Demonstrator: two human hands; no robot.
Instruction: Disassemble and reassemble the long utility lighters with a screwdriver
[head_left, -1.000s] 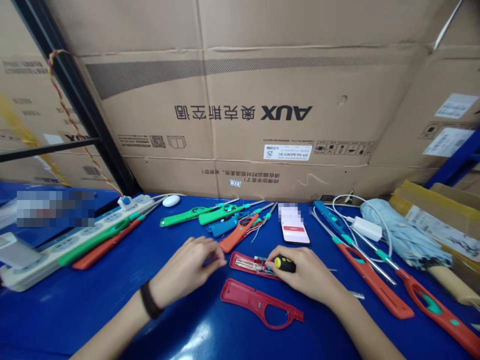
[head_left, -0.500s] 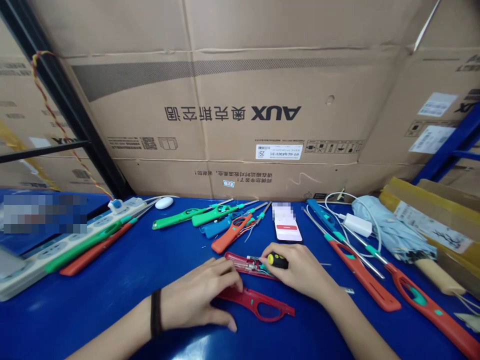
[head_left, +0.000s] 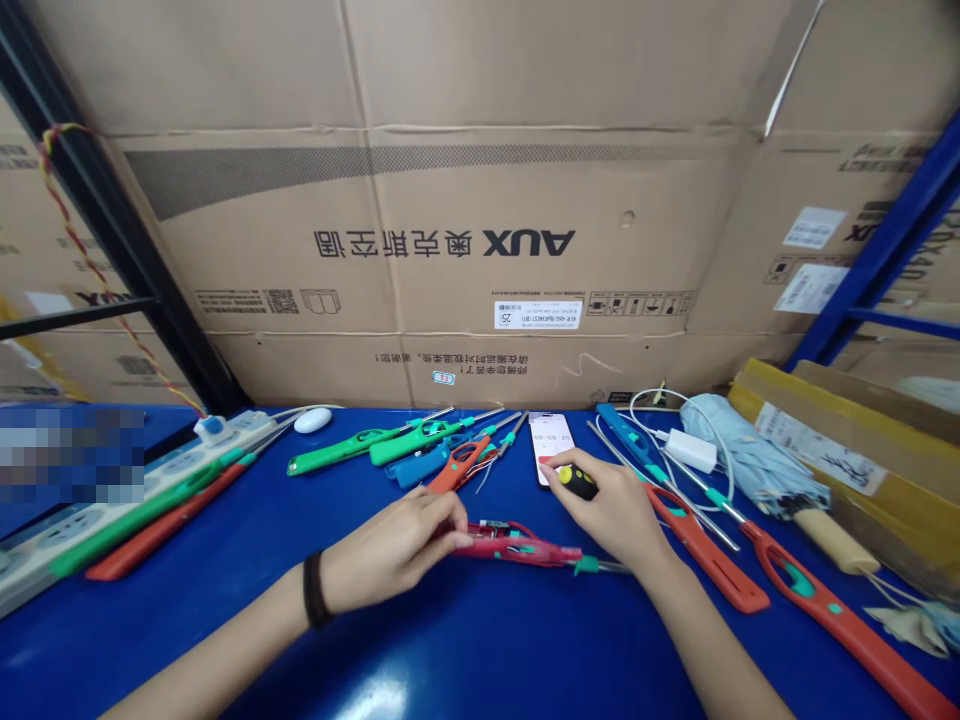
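My left hand (head_left: 390, 548) is closed in a pinch on the handle end of a red stick lighter (head_left: 517, 545), which lies across the blue table between both hands with its halves together. My right hand (head_left: 611, 510) is closed on a small screwdriver with a black and yellow handle (head_left: 576, 482), its fingertips reaching toward the phone (head_left: 550, 441). The lighter's metal tube runs under my right wrist.
Green, blue and orange lighters (head_left: 420, 450) lie in a heap behind the hands. More orange lighters (head_left: 757, 555) lie at right beside a white charger (head_left: 690, 450) and a folded umbrella (head_left: 757, 465). A power strip (head_left: 112, 490) is at left. Cardboard boxes (head_left: 450, 220) wall the back.
My left hand took the loose red cover and it now sits on the lighter body. My right hand with the screwdriver rose from the lighter toward the phone. The camera turned right.
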